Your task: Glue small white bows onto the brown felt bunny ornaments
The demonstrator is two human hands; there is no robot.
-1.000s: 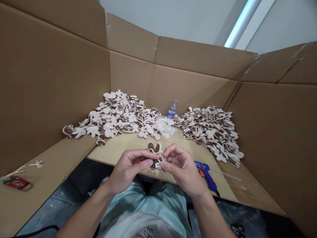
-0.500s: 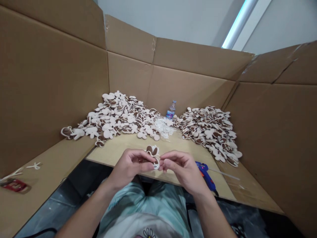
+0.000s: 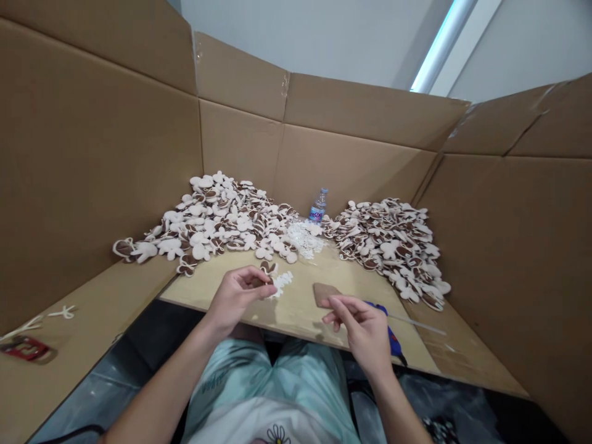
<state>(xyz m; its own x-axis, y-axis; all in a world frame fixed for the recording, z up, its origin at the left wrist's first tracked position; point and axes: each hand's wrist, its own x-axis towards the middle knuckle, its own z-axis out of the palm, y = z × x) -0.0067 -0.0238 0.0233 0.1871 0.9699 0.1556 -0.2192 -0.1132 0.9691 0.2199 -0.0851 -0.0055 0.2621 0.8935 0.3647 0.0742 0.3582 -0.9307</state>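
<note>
Toy point(image 3: 267, 267) resting in left hand point(image 3: 238, 293)

Left thumb and fingers are grasping the brown-and-white toy above the table point(image 3: 296, 311), near small white pieces point(image 3: 283, 282). The right hand point(image 3: 361, 320) is hovering by a brown card point(image 3: 325, 292), its fingers half bent; whether they are holding anything, I cannot tell. Heaps of similar toys point(image 3: 222, 225) are lying behind.
</note>
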